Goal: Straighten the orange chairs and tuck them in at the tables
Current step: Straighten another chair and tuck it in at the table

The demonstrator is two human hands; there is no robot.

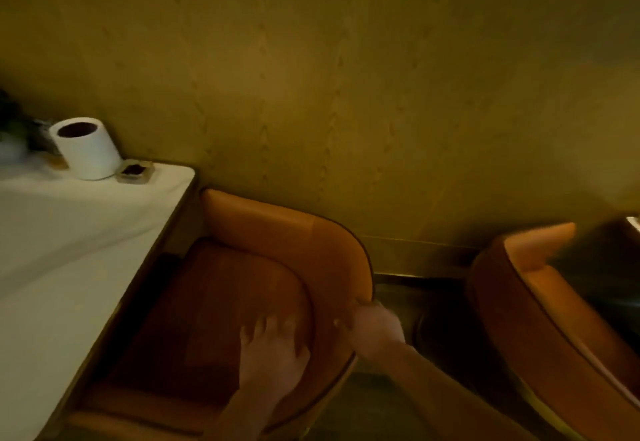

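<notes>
Orange chair point(277, 233): right hand point(375, 331) grips backrest edge; left hand point(273, 350) flat, open on seat.

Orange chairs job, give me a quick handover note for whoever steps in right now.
Left hand: flat on the seat of the curved orange padded chair, fingers spread.
Right hand: gripping that chair's backrest edge.
That chair sits beside the white-topped table, seat partly under its edge, angled.
Second orange padded chair: right, turned away, untouched.
Left: square up and tuck the first, then handle the second.
</notes>
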